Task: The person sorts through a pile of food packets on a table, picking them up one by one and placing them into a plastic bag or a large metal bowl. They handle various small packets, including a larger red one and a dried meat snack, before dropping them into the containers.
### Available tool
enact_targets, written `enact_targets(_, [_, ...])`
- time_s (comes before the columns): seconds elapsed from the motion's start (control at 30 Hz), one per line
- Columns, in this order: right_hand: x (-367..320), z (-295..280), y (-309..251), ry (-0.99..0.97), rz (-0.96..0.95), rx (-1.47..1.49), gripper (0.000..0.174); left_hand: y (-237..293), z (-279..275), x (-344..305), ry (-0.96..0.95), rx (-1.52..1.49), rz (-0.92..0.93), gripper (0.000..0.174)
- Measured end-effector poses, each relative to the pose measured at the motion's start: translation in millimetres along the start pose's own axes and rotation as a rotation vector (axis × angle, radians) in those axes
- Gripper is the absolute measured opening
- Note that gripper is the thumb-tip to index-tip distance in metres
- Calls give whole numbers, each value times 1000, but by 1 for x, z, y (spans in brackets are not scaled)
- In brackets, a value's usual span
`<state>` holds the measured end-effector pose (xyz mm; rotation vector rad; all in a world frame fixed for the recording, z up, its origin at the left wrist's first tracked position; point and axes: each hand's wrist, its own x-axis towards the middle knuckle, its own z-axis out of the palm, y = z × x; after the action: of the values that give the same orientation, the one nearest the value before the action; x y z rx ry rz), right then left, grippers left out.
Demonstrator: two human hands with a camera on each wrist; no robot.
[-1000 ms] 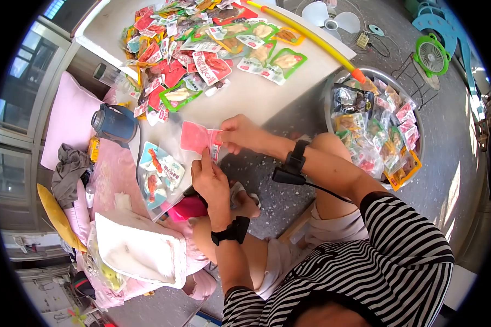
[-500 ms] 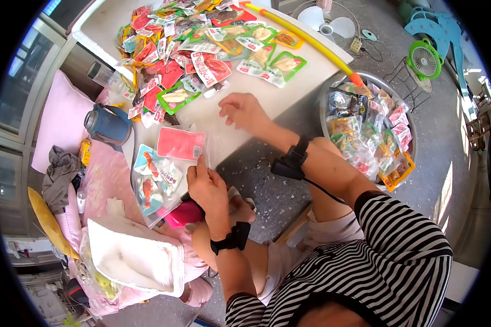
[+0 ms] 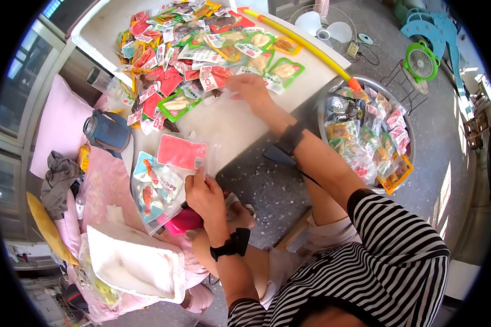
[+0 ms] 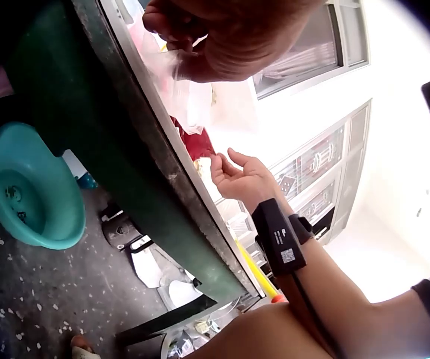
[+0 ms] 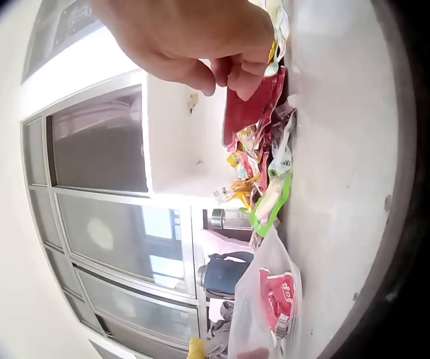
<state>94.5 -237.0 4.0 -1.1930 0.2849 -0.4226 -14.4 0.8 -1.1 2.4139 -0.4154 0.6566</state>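
Observation:
In the head view my left hand [image 3: 204,197] pinches the edge of a clear plastic bag [image 3: 215,159] at the table's near edge. A flat pink-red packet [image 3: 181,152] and blue-and-white packets with a crayfish picture [image 3: 147,199] lie at the bag. My right hand [image 3: 251,91] reaches to the front of the packet pile. Its thumb and fingers pinch the top of a red-and-white food packet [image 3: 211,79], whose red back [image 5: 246,120] faces the right wrist view. Beside it lies a green-edged packet [image 3: 177,104].
A heap of food packets [image 3: 163,49] covers the far left of the white table [image 3: 232,128]. A yellow tube [image 3: 305,41] lies along its far edge. A metal basin [image 3: 322,117] full of packets stands right. A blue jug [image 3: 108,129] and white foam box [image 3: 133,261] stand left.
My right hand has left the pink-red packet at the bag, moved up and away to the pile, and taken hold of the red-and-white packet. My left hand stays at the bag's edge.

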Motion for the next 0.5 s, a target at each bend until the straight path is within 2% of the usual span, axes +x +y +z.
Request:
enact_targets(0.13, [-18,-44,-16,21,-2,-222,14,0,1,0,5,6,14,22])
enact_targets(0.23, [-32,-73,-41,-205,117,-645,21,2,1,-1,-28,-7,-1,22])
enact_targets(0.33, [-55,-77,-60,-112,-65,-1298,31,2,1,-1,-25,-27,-11,20])
enact_targets(0.43, [-61,-75,-47,46,-423,-1339,42,2,3,-3,1,-45,5,18])
enact_targets(0.5, [-60,-70,-42,55,-602,-1376,48,3,4,-1,13,-43,18,18])
